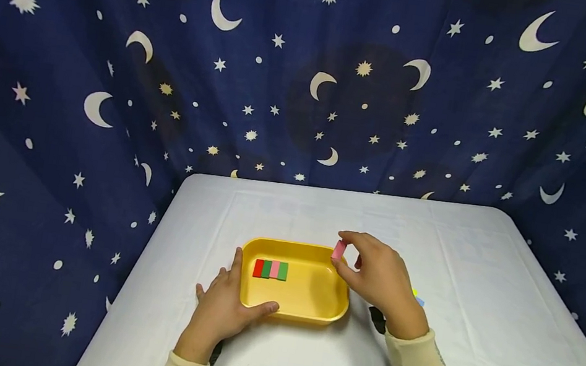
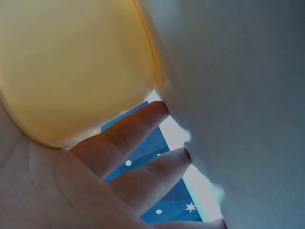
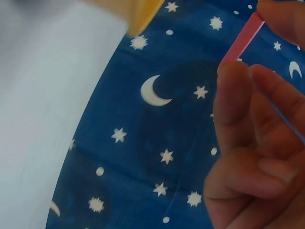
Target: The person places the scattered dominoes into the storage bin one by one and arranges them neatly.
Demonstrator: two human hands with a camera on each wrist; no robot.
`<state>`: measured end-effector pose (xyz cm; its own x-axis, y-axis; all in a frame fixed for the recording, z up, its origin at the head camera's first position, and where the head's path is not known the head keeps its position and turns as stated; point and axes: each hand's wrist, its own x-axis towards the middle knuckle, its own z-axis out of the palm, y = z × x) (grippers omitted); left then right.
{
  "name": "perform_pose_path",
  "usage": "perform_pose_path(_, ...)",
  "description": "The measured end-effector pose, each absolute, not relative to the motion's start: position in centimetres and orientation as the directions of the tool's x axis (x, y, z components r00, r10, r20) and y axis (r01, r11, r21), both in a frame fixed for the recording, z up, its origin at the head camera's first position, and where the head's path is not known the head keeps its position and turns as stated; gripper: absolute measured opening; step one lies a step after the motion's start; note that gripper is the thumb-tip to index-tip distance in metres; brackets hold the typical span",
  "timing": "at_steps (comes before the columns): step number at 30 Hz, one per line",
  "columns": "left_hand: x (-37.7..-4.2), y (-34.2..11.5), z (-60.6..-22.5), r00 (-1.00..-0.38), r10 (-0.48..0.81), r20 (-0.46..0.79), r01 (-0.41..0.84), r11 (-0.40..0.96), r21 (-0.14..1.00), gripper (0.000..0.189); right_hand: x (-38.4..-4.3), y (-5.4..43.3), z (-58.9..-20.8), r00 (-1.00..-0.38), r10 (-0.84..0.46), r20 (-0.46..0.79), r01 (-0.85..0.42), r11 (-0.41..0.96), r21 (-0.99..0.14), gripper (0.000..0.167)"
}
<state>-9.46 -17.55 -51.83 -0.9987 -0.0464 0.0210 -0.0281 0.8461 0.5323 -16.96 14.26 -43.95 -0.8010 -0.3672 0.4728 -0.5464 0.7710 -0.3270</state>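
Observation:
A thin pink block (image 1: 338, 250) is pinched between the thumb and a fingertip of my right hand (image 1: 381, 278), above the right end of a yellow tray (image 1: 310, 301). In the right wrist view the same block (image 3: 242, 40) stands edge-on between the fingertips. My left hand (image 1: 222, 307) rests against the tray's left side, thumb at the near rim, fingers straight and spread. Inside the tray, toward the left, lie a red block (image 1: 258, 268), a green block (image 1: 266, 269), a pink block (image 1: 274, 269) and another green block (image 1: 283, 272), side by side in a row.
A yellow piece (image 1: 415, 293) and a blue piece (image 1: 420, 301) show on the white table (image 1: 481, 284), partly hidden behind the right wrist. A dark blue curtain (image 1: 284, 82) with moons and stars hangs behind and beside the table.

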Motion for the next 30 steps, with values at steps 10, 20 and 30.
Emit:
perform_pose_path(10,-9.7,-17.5,-51.7,-0.999,-0.039,0.038,-0.013,0.849,0.527,0.145,-18.8,10.0,-43.5,-0.831,-0.392,0.396,-0.533,0.765,-0.362,0.048)
perform_pose_path(20,-9.7,-17.5,-52.0,-0.999,-0.034,0.038,-0.009,0.85,0.527,0.145,-20.3,7.0,-44.9,-0.808,-0.428,0.405,-0.572,0.734,-0.366,0.042)
perform_pose_path(30,-9.6,-17.8,-51.9,-0.999,-0.044,0.024,-0.025,0.855,0.519,0.146,-21.2,4.9,-47.1,-0.751,-0.583,0.311,-0.661,0.676,-0.327,0.049)
